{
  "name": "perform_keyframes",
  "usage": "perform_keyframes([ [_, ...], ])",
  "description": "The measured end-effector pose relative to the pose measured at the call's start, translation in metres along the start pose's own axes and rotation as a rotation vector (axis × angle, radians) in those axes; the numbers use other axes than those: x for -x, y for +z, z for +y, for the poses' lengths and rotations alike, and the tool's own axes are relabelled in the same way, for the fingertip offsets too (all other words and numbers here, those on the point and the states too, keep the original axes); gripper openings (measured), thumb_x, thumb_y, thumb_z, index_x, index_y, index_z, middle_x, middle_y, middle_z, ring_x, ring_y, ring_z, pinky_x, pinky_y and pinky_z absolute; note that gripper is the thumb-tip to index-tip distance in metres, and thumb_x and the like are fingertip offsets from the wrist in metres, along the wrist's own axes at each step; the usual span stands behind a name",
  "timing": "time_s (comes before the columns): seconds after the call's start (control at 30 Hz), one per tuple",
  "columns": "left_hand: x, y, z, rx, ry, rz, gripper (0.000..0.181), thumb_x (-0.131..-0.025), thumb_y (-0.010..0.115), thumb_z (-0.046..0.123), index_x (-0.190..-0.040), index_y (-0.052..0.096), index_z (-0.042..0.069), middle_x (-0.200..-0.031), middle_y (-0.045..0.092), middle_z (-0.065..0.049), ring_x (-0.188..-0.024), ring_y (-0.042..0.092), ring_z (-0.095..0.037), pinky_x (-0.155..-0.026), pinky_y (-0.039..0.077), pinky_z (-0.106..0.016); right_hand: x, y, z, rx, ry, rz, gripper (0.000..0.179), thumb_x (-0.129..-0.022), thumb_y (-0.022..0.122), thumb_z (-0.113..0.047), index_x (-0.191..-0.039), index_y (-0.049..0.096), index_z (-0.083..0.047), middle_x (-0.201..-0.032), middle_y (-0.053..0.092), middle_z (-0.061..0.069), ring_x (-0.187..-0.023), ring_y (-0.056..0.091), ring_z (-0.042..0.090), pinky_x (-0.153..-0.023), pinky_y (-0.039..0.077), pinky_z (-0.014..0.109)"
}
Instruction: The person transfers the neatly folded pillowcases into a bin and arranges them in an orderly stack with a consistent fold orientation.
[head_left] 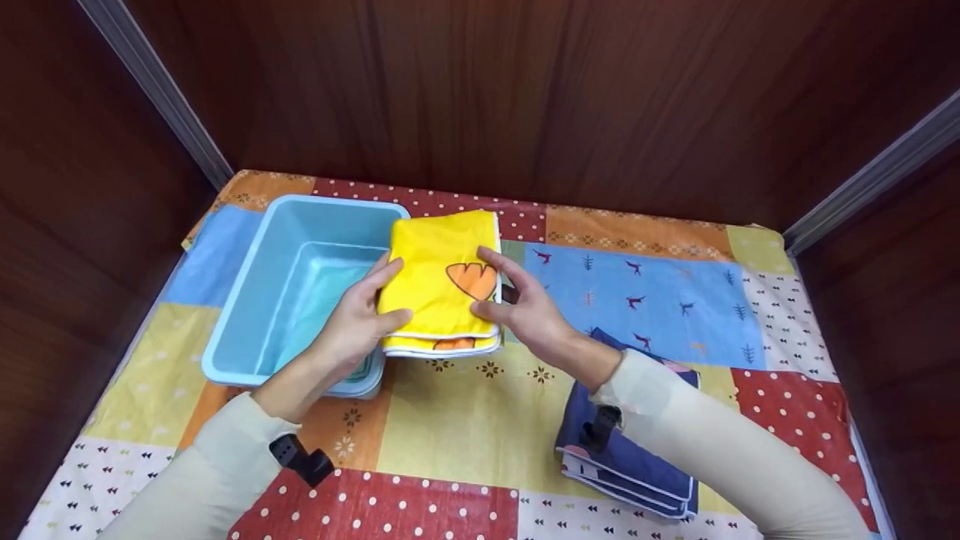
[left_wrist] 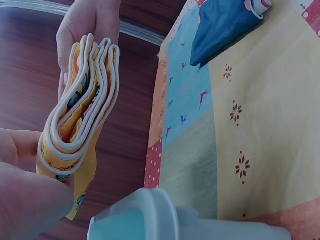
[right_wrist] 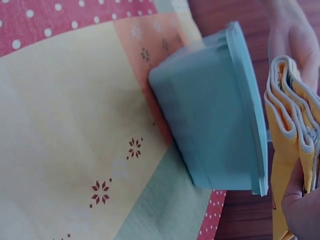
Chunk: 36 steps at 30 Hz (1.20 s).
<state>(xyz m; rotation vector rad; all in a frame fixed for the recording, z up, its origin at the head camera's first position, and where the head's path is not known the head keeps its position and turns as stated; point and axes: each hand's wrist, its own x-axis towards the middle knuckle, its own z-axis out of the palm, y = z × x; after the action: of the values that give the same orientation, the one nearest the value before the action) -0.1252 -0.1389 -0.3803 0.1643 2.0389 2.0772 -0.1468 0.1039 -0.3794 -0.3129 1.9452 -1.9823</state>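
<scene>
Both hands hold a folded yellow cloth (head_left: 427, 270) with white edging and an orange carrot print. My left hand (head_left: 364, 307) grips its left edge, thumb on the upper face. On the opposite edge, my right hand (head_left: 536, 311) pinches it between thumb and fingers. Several folded layers of the cloth (left_wrist: 65, 150) show edge-on in the left wrist view. It is raised above the table and overlaps the right rim of a light blue plastic tub (head_left: 232, 292) in the head view. From the right wrist, the tub's outer side (right_wrist: 215, 115) appears beside the cloth.
A folded navy cloth (head_left: 637, 469) with white edging lies on the table at the right, partly under my right forearm in view. A patchwork tablecloth (head_left: 457, 420) covers the table. Dark wood panels (head_left: 480, 97) stand behind and at both sides.
</scene>
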Motion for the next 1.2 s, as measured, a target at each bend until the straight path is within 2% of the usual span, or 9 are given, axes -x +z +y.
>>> perform_keyframes([
  [0.13, 0.003, -0.007, 0.003, -0.019, -0.01, 0.008, 0.072, -0.095, 0.051, -0.016, -0.159, 0.02, -0.005, -0.171, 0.001, -0.006, -0.155, 0.008, -0.019, -0.119, 0.026, -0.032, -0.004, 0.007, -0.001, -0.015, -0.004, -0.003, 0.073, -0.094, 0.063, 0.005, -0.159, 0.034, -0.01, -0.159, 0.035, 0.011, -0.127, 0.055, 0.03, -0.097, 0.054, 0.032],
  [0.53, 0.013, -0.031, 0.01, -0.047, -0.021, 0.018, 0.073, -0.097, 0.05, -0.015, -0.16, 0.016, -0.003, -0.171, -0.003, -0.005, -0.153, 0.014, -0.02, -0.114, 0.034, -0.031, -0.018, 0.032, -0.005, 0.008, -0.006, -0.011, 0.073, -0.094, 0.064, 0.004, -0.159, 0.036, -0.012, -0.16, 0.034, 0.01, -0.13, 0.053, 0.031, -0.098, 0.054, 0.035],
  [0.9, 0.019, -0.05, 0.016, -0.087, -0.05, 0.049, 0.072, -0.098, 0.047, -0.014, -0.161, 0.015, -0.001, -0.171, -0.004, -0.005, -0.155, 0.005, -0.019, -0.12, 0.023, -0.034, -0.03, 0.053, -0.007, 0.019, 0.012, -0.031, 0.074, -0.094, 0.065, 0.001, -0.16, 0.035, -0.015, -0.157, 0.036, 0.011, -0.126, 0.055, 0.03, -0.098, 0.054, 0.034],
  [1.2, 0.022, -0.071, 0.017, -0.138, -0.064, 0.066, 0.07, -0.099, 0.046, -0.013, -0.161, 0.017, 0.0, -0.171, -0.004, -0.006, -0.156, -0.003, -0.021, -0.121, 0.02, -0.035, -0.039, 0.072, -0.008, 0.014, 0.031, -0.023, 0.073, -0.095, 0.065, 0.002, -0.159, 0.037, -0.017, -0.156, 0.039, 0.009, -0.126, 0.054, 0.026, -0.098, 0.054, 0.031],
])
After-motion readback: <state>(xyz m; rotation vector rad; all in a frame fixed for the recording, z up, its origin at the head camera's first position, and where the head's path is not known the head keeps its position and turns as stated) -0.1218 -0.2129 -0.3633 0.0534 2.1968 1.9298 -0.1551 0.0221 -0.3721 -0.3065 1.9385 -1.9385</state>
